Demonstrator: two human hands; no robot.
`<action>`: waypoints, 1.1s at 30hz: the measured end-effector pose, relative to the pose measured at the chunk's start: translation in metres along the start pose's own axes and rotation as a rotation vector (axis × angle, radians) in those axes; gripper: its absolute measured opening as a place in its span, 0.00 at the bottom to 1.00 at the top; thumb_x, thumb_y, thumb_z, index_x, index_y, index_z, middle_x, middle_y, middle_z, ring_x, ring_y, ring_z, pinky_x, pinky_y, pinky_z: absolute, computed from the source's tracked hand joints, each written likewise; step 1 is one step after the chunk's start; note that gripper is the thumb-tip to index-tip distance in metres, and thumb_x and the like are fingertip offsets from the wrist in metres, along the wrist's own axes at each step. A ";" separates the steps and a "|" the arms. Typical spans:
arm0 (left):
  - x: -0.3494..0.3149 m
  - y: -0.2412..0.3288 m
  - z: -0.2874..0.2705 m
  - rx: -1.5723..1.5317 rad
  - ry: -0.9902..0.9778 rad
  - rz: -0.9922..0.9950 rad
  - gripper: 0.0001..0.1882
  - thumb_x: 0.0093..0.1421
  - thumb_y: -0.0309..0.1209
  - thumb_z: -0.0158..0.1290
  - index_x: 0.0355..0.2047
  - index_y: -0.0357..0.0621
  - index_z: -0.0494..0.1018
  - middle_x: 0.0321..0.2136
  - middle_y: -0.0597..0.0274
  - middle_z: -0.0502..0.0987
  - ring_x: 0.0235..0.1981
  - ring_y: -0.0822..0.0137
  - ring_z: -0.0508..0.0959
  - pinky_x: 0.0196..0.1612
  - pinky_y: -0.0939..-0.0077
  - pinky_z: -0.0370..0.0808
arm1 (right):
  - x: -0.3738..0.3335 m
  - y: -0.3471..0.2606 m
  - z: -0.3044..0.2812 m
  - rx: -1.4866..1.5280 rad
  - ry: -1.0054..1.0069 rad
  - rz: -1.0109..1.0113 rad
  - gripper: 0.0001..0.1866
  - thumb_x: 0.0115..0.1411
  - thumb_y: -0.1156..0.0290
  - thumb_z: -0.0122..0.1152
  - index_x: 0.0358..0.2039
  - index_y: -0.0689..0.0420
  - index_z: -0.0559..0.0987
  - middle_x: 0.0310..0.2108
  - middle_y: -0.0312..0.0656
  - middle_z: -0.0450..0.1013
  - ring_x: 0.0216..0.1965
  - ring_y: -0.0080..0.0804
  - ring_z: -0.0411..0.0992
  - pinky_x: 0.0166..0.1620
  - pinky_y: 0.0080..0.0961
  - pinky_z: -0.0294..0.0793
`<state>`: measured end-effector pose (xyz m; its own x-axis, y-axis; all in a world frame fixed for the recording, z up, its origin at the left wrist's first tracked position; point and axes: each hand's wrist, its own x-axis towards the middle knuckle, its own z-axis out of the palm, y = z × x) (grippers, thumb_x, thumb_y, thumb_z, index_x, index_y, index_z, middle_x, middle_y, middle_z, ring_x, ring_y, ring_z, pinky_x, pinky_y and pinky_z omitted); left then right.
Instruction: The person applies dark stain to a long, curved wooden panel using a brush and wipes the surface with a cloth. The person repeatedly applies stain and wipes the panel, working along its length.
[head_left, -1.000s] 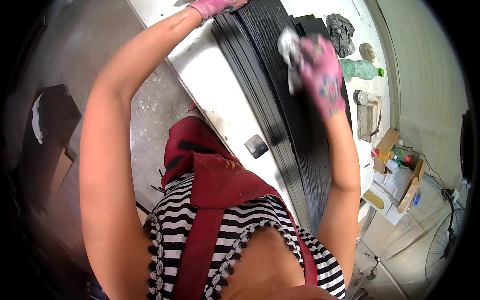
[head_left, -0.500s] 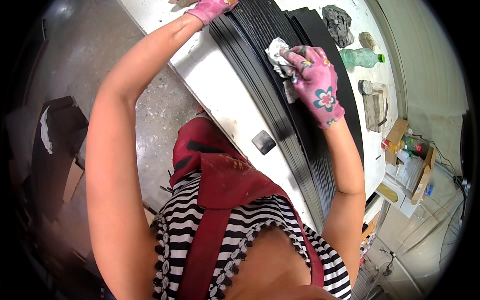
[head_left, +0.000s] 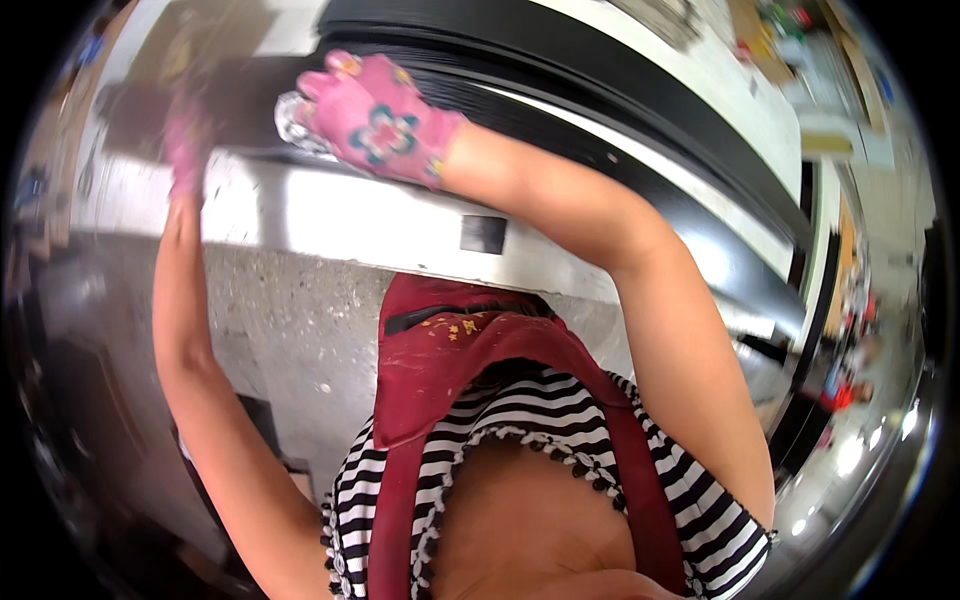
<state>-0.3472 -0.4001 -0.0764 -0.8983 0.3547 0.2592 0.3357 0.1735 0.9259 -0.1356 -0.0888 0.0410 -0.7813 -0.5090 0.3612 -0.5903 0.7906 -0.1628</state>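
Observation:
My right hand (head_left: 385, 128), in a pink flowered glove, is closed round a crumpled white rag (head_left: 293, 122). The hand lies at the near left part of a long black wood-grained board (head_left: 640, 178). Behind it runs another stack of long black boards (head_left: 560, 50). My left hand (head_left: 186, 145), also gloved in pink, reaches out to the left over the white table, smeared by motion, so its fingers cannot be made out. Near it is a blurred dark flat patch (head_left: 130, 112), whose kind I cannot tell.
A small black square pad (head_left: 483, 234) lies near the front edge of the white table (head_left: 330, 215). At the far right stands a cardboard box (head_left: 855, 60) with small items beside it. Another person in red (head_left: 848, 393) is far off at the right.
My view has turned, so the boards now run across it. My right hand with the rag has moved to the boards' left part; my left hand has left the boards' far end and swings left.

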 end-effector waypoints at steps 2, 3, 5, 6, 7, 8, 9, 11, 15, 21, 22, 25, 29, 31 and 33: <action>0.004 0.013 0.001 0.188 0.028 -0.061 0.27 0.65 0.24 0.43 0.65 0.43 0.58 0.51 0.61 0.69 0.35 0.76 0.71 0.37 0.83 0.71 | -0.079 0.009 -0.028 -0.040 -0.049 0.208 0.16 0.46 0.70 0.55 0.39 0.49 0.78 0.41 0.36 0.71 0.51 0.39 0.68 0.40 0.36 0.77; 0.006 0.017 0.000 0.242 -0.003 -0.107 0.27 0.66 0.24 0.42 0.66 0.46 0.57 0.59 0.57 0.69 0.39 0.74 0.75 0.40 0.81 0.73 | -0.118 0.014 -0.042 -0.130 -0.006 0.266 0.20 0.45 0.71 0.56 0.42 0.48 0.77 0.42 0.36 0.71 0.51 0.39 0.68 0.41 0.34 0.77; 0.016 0.019 -0.003 0.209 -0.027 -0.110 0.26 0.67 0.23 0.40 0.66 0.47 0.57 0.58 0.58 0.70 0.37 0.73 0.75 0.38 0.81 0.72 | -0.206 0.014 -0.078 -0.235 0.052 0.502 0.27 0.44 0.73 0.59 0.49 0.45 0.77 0.44 0.37 0.72 0.48 0.39 0.69 0.45 0.32 0.76; 0.019 0.019 -0.005 0.232 -0.050 -0.062 0.27 0.66 0.22 0.40 0.66 0.48 0.57 0.58 0.57 0.70 0.37 0.72 0.75 0.38 0.81 0.72 | -0.248 0.014 -0.100 -0.254 0.030 0.575 0.22 0.49 0.73 0.60 0.47 0.45 0.79 0.44 0.38 0.73 0.46 0.40 0.71 0.48 0.32 0.75; 0.023 0.021 -0.006 0.301 -0.042 -0.026 0.28 0.65 0.21 0.41 0.66 0.48 0.58 0.58 0.57 0.70 0.38 0.71 0.75 0.39 0.80 0.72 | -0.283 0.014 -0.113 -0.356 -0.037 0.810 0.16 0.55 0.67 0.62 0.45 0.45 0.80 0.43 0.39 0.74 0.43 0.42 0.73 0.52 0.34 0.73; 0.024 0.025 -0.004 0.476 -0.049 0.147 0.29 0.64 0.20 0.41 0.66 0.48 0.58 0.58 0.56 0.70 0.38 0.70 0.75 0.40 0.80 0.72 | -0.321 0.012 -0.135 -0.383 -0.010 0.890 0.13 0.58 0.63 0.61 0.45 0.45 0.81 0.43 0.38 0.74 0.46 0.41 0.72 0.53 0.35 0.71; 0.023 0.030 0.003 0.691 -0.022 0.301 0.30 0.63 0.19 0.42 0.66 0.48 0.58 0.57 0.55 0.70 0.38 0.70 0.75 0.42 0.79 0.72 | -0.350 0.008 -0.143 -0.441 -0.058 1.264 0.16 0.59 0.62 0.59 0.48 0.45 0.80 0.43 0.38 0.74 0.48 0.40 0.70 0.55 0.34 0.68; 0.015 0.057 0.022 0.791 -0.057 0.300 0.32 0.59 0.16 0.43 0.65 0.48 0.60 0.59 0.50 0.68 0.49 0.65 0.74 0.51 0.71 0.71 | -0.394 0.006 -0.166 -0.472 -0.108 1.444 0.17 0.60 0.62 0.57 0.50 0.47 0.79 0.44 0.40 0.73 0.50 0.40 0.68 0.56 0.31 0.65; -0.009 0.124 0.129 0.415 -0.381 0.397 0.33 0.58 0.14 0.39 0.64 0.50 0.62 0.59 0.55 0.68 0.56 0.63 0.71 0.56 0.73 0.71 | -0.364 0.005 -0.138 -0.483 0.015 1.035 0.16 0.58 0.64 0.57 0.48 0.45 0.80 0.43 0.40 0.74 0.46 0.41 0.71 0.54 0.35 0.68; -0.019 0.175 0.225 0.396 -0.631 0.353 0.35 0.55 0.16 0.39 0.62 0.61 0.64 0.40 0.58 0.81 0.25 0.66 0.78 0.32 0.73 0.75 | -0.147 0.018 -0.052 -0.283 0.101 0.510 0.13 0.51 0.69 0.58 0.39 0.49 0.79 0.42 0.38 0.71 0.46 0.41 0.69 0.43 0.37 0.75; -0.017 0.175 0.229 0.403 -0.611 0.443 0.35 0.54 0.16 0.40 0.62 0.61 0.64 0.38 0.55 0.81 0.29 0.59 0.80 0.36 0.70 0.75 | -0.125 0.016 -0.044 -0.333 0.051 0.519 0.12 0.49 0.70 0.59 0.37 0.50 0.78 0.40 0.37 0.70 0.46 0.39 0.69 0.40 0.35 0.75; -0.013 0.170 0.222 0.411 -0.666 0.356 0.37 0.51 0.14 0.36 0.63 0.52 0.62 0.47 0.57 0.77 0.37 0.64 0.76 0.44 0.76 0.70 | -0.148 0.011 -0.060 -0.220 0.046 0.526 0.16 0.46 0.69 0.59 0.39 0.49 0.78 0.40 0.35 0.69 0.47 0.38 0.68 0.40 0.35 0.76; -0.014 0.161 0.216 0.303 -0.720 0.194 0.32 0.59 0.16 0.34 0.65 0.47 0.59 0.43 0.57 0.79 0.34 0.76 0.75 0.45 0.86 0.67 | -0.247 0.004 -0.110 -0.245 0.051 0.796 0.19 0.52 0.69 0.58 0.46 0.46 0.79 0.42 0.38 0.74 0.46 0.41 0.71 0.47 0.37 0.75; -0.016 0.158 0.218 0.165 -0.674 0.155 0.31 0.61 0.17 0.34 0.65 0.47 0.58 0.44 0.56 0.78 0.35 0.76 0.75 0.46 0.86 0.66 | -0.262 0.006 -0.120 -0.255 -0.035 0.902 0.17 0.54 0.69 0.58 0.46 0.46 0.80 0.42 0.39 0.74 0.46 0.42 0.71 0.47 0.37 0.74; -0.016 0.156 0.221 0.074 -0.639 0.144 0.32 0.60 0.17 0.36 0.66 0.47 0.58 0.45 0.57 0.77 0.35 0.76 0.73 0.44 0.86 0.65 | -0.247 0.008 -0.120 -0.284 -0.142 0.941 0.17 0.54 0.69 0.58 0.46 0.47 0.80 0.42 0.40 0.73 0.47 0.43 0.71 0.48 0.38 0.73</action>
<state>-0.2179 -0.1755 0.0031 -0.5055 0.8508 0.1436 0.4787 0.1381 0.8670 0.0768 0.0839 0.0603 -0.9345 0.3467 0.0813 0.3391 0.9360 -0.0944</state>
